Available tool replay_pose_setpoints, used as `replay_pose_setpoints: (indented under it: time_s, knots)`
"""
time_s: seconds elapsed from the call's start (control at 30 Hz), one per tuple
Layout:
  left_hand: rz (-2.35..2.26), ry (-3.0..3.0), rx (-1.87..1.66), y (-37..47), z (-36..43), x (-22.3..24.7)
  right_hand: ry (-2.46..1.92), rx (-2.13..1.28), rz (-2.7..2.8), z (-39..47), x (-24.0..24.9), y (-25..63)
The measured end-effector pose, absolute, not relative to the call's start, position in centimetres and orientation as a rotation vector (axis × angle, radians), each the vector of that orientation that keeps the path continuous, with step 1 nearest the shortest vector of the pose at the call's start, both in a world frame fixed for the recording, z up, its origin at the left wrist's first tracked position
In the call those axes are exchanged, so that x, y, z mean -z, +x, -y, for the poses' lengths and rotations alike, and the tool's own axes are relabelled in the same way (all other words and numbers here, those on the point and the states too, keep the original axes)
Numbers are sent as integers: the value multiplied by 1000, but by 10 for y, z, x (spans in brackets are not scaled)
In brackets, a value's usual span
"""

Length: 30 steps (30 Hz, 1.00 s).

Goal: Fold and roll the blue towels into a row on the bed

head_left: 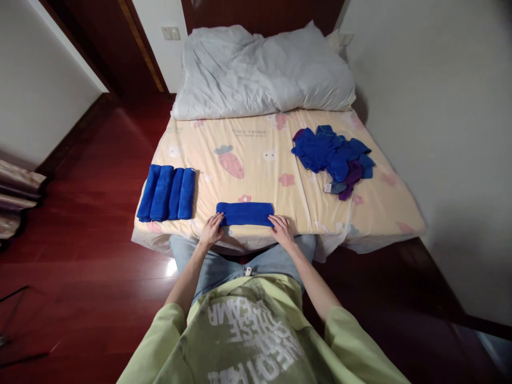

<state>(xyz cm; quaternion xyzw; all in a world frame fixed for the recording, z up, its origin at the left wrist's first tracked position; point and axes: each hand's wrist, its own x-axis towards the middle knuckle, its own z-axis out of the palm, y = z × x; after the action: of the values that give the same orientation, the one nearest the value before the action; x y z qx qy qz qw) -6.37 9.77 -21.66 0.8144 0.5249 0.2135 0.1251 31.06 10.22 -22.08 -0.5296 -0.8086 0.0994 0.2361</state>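
A blue towel (248, 214), folded into a long flat strip, lies on the bed near its front edge. My left hand (212, 230) is at the strip's left end, fingertips over its corner and edge. At the right end, my right hand (282, 231) holds the near corner with its fingers on the cloth. Both thumbs are partly hidden. Several rolled blue towels (162, 193) lie side by side to the left of my left hand. Farther off on the right is a loose heap of blue and purple cloths (334, 154), with a small white tag showing.
The bed (260, 178) has a yellow sheet printed with carrots and rabbits. A crumpled white quilt or pillow (264, 74) lies across its head end. A wall (452, 133) stands to the right; dark red floor (92, 213) and a curtain (18, 194) are on the left.
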Motion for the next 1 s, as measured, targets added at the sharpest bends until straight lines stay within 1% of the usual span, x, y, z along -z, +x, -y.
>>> replay_pose_setpoints:
  time_s: [0.13, 0.27, 0.37, 0.53, 0.73, 1.0]
  knots:
    - [-1563, 2391, -510, -70, -104, 214, -1484, -269, 2223, -110, 221, 310]
    - [-1425, 2436, -480, -84, -95, 216, -1417, -334, 2306, -103, 218, 318]
    - [-1381, 2365, -623, -89, -85, 222, -1382, -416, 2239, -98, 219, 322]
    - [-1372, 2060, -943, -88, -89, 228, -1357, -635, 1997, -108, 230, 324]
    - [-1499, 1704, -955, -90, -103, 223, -1497, -864, 1750, -126, 247, 326]
    - [-1639, 1535, -971, -85, -116, 217, -1681, -814, 1694, -133, 245, 317]
